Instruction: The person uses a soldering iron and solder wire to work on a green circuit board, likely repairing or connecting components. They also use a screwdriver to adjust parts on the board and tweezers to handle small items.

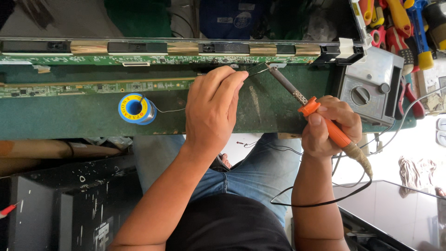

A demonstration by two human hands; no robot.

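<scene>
Right hand gripping orange soldering iron, tip at long green circuit strip; left hand pinching beside it; solder spool on green bench.

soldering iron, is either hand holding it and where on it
Yes, the right hand grips the soldering iron by its orange handle. The left hand pinches something thin by the circuit board.
</scene>
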